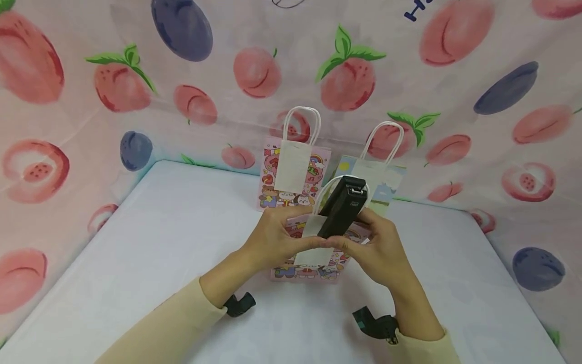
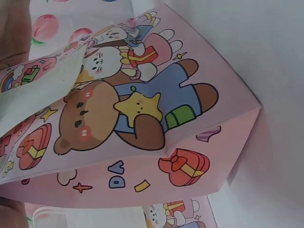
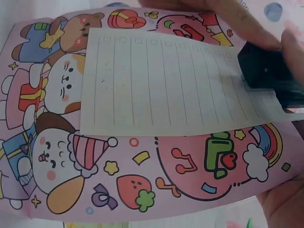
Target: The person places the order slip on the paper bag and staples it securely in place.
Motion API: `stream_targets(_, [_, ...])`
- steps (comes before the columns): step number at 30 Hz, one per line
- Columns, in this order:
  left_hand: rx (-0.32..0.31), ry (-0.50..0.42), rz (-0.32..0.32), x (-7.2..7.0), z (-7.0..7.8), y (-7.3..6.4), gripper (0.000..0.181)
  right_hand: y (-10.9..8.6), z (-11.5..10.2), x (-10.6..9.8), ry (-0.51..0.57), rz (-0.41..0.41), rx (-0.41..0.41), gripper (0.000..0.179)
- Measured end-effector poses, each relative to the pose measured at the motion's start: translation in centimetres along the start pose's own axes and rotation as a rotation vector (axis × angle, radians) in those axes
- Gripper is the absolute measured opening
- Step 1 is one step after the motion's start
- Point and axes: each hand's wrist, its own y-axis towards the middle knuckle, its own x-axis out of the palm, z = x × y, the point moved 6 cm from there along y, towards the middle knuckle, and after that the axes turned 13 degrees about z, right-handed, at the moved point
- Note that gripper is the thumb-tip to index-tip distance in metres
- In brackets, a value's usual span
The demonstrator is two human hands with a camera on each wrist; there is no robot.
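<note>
A black stapler point(image 1: 343, 207) stands tilted at the top edge of a pink paper gift bag point(image 1: 282, 273) with cartoon animals. Its lower end overlaps a white lined paper slip point(image 3: 142, 85) on the bag's front. My left hand point(image 1: 277, 237) grips from the left, thumb on the stapler's lower end and fingers behind the bag's top. From the right, my right hand point(image 1: 375, 247) holds the stapler, its thumb tip meeting the left thumb there. White handles loop up behind the stapler. In the left wrist view the bag's side panel point(image 2: 185, 171) bulges out.
Behind my hands stand another pink gift bag point(image 1: 268, 172) with a white slip and a blue-and-green bag point(image 1: 397, 179), both with white handles. They stand on a white tabletop point(image 1: 191, 212), before a fruit-print cloth point(image 1: 191, 73).
</note>
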Motion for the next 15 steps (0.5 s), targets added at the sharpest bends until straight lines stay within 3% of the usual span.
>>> stream_targets(8, [0.124, 0.032, 0.054, -0.1, 0.1, -0.2, 0.050, -0.2, -0.2, 0.8, 0.016, 0.029, -0.006, 0.049])
stream_targets(15, [0.149, 0.003, 0.075, 0.0, 0.3, -0.1, 0.048, -0.2, -0.1, 1.2, 0.026, 0.068, 0.008, 0.047])
